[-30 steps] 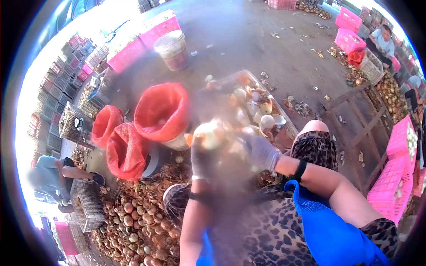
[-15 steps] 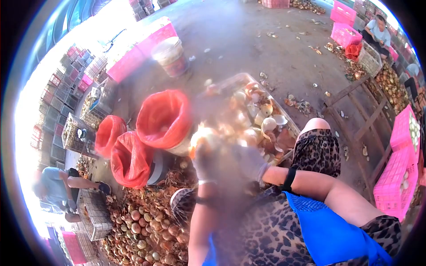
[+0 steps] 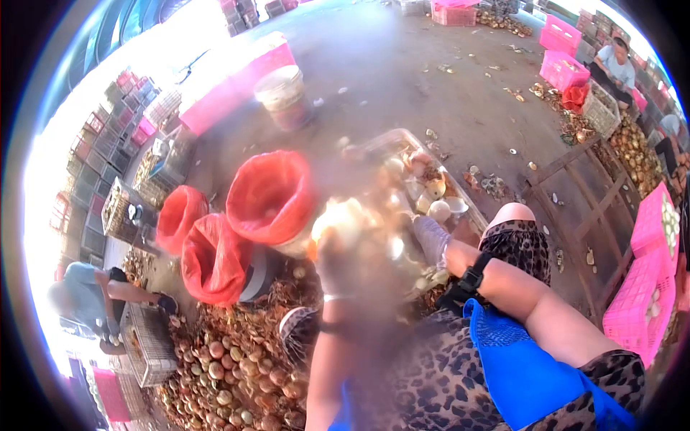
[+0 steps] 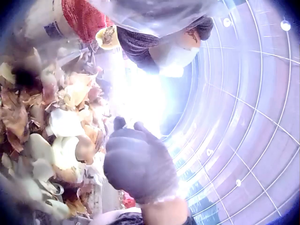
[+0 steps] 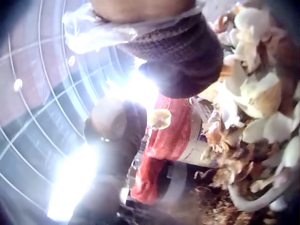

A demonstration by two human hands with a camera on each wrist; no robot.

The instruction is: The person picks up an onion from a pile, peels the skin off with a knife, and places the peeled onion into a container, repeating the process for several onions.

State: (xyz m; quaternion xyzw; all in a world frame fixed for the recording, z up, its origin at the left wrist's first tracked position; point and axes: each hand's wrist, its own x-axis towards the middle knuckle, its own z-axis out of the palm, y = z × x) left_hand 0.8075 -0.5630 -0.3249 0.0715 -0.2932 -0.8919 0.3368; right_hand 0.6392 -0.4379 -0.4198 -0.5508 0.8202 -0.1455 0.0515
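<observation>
My gloved left hand (image 4: 138, 47) grips a pale, peeled onion (image 4: 176, 58), which looks washed out by glare in the head view. The gloved right hand (image 5: 183, 58) is beside it with fingers curled. Glare hides what is at its fingertips, so I cannot tell whether it holds anything. A small cut onion end (image 5: 161, 118) shows near the hands. Both hands are above the near end of a crate (image 3: 471, 205) heaped with onion skins and pale onion layers (image 4: 65, 124).
Red mesh bags (image 3: 269, 197) line buckets at the left. Unpeeled onions (image 3: 230, 373) lie piled near my left knee. A white bucket (image 3: 280, 97) and pink crates (image 3: 636, 305) stand farther out. A wooden frame (image 3: 582, 208) lies at right. Other people sit at both sides.
The right hand has drawn away from the left hand, toward the right and over the crate's edge. The left hand still grips the onion in nearly the same place.
</observation>
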